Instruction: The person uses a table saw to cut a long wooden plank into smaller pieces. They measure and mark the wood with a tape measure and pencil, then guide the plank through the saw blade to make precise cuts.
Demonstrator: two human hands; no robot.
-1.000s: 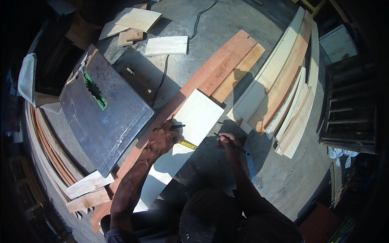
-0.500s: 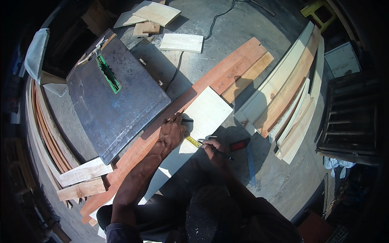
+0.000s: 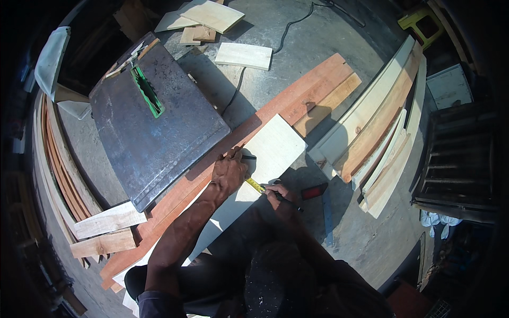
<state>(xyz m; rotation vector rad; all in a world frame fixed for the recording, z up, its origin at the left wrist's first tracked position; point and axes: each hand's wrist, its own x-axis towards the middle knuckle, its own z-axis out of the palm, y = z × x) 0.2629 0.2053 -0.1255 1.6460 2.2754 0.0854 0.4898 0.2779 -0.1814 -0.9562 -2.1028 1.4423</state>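
Observation:
A pale board (image 3: 277, 144) lies slantwise in front of me. My left hand (image 3: 229, 174) is closed at its far edge, wrapped round a tape measure whose case is mostly hidden. The yellow tape blade (image 3: 255, 185) stretches across the board toward the near edge. A short black piece (image 3: 248, 157) pokes out beside the left fingers. At the near edge, my right hand (image 3: 275, 194) grips a dark pen (image 3: 292, 204), close to the end of the blade. A try square with a red and black handle (image 3: 314, 191) rests on the floor to the right.
Under the pale board run a reddish plank (image 3: 313, 79) and a tan plank (image 3: 334, 100). A dark metal saw table (image 3: 164, 143) with a green slot insert (image 3: 147, 91) stands at left. Boards are stacked at right (image 3: 371, 122); offcuts (image 3: 244, 56) and a cable (image 3: 239, 85) lie beyond.
The view has shifted slightly. Both hands keep their places on the pale board, with the tape blade still across it and the pen still at its near edge.

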